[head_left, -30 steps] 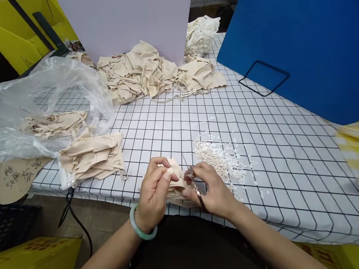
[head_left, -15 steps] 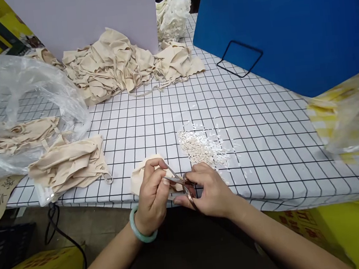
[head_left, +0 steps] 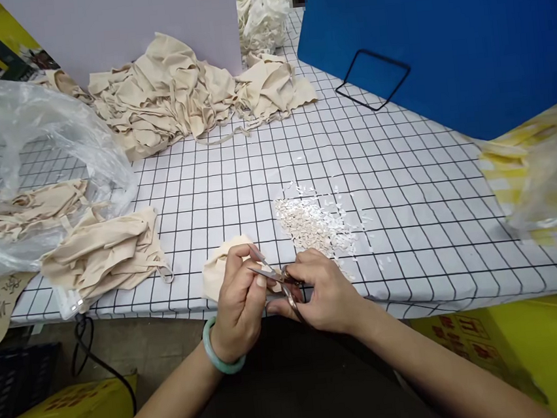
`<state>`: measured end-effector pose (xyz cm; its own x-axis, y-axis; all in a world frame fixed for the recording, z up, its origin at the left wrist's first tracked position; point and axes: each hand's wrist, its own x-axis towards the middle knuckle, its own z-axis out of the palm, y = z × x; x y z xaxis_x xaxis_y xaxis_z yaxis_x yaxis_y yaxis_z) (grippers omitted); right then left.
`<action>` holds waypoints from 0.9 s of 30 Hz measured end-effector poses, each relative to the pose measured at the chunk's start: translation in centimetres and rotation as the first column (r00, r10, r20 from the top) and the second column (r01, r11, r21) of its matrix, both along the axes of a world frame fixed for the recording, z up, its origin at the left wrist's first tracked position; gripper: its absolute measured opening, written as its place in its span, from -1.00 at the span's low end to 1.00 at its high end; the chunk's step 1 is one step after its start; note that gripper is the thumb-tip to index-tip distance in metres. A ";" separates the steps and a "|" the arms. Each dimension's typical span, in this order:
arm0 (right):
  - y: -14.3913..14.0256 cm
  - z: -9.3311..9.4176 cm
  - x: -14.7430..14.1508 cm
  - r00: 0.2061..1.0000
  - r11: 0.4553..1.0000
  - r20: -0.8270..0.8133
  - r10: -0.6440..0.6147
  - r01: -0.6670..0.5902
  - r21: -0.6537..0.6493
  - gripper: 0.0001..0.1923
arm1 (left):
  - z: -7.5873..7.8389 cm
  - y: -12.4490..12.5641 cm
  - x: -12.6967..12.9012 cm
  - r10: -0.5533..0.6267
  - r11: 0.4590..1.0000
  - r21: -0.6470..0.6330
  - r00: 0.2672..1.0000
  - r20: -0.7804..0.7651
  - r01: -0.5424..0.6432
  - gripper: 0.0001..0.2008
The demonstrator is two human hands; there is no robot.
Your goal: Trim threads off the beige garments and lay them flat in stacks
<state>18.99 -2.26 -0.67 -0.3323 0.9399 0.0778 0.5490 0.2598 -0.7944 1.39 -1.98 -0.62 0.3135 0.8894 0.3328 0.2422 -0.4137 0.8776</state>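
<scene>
Near the table's front edge, my right hand (head_left: 323, 290) is closed round the handles of a pair of scissors (head_left: 285, 279). The blades point left and stand apart, close to the fingertips of my left hand (head_left: 244, 294). That hand, with a green bangle (head_left: 218, 356) at its wrist, pinches a piece of beige cloth (head_left: 213, 271). Part of the cloth lies on the table behind the fingers; the edge between the blades is mostly hidden. Just beyond the right hand lies a scatter of small white and beige clippings (head_left: 310, 226).
Beige cloth pieces (head_left: 169, 94) are heaped at the back against a pale board (head_left: 133, 26). More cloth (head_left: 105, 252) lies at left beside a clear plastic bag (head_left: 105, 147). A blue board (head_left: 430, 43) with a black wire stand (head_left: 374, 78) fills the back right. The tablecloth (head_left: 217, 182) is checked.
The view has shifted slightly. Both hands stay in nearly the same place, with the scissor blades still apart by the left fingertips.
</scene>
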 end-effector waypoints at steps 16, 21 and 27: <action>-2.2 -1.8 3.5 0.926 0.943 0.198 -0.321 0.332 -0.026 -0.34 | -0.8 2.2 4.2 -0.222 0.975 0.020 0.975 -0.013 0.222 -0.77; -0.4 -1.6 6.5 0.836 0.897 0.378 -0.397 0.441 -0.034 -0.43 | -0.6 2.3 3.7 -0.239 0.962 -0.135 0.971 0.001 0.237 -0.73; 1.1 -0.3 7.8 0.855 0.915 0.331 -0.398 0.397 0.074 -0.39 | -0.1 1.7 -2.9 0.107 0.994 0.020 0.915 -0.389 -0.108 -0.86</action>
<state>26.75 -1.13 -0.94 0.0633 0.9974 0.0329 0.8370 -0.0351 -0.5461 -1.56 -0.31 -0.69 0.3200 0.9256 0.2024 0.6074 -0.3643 0.7059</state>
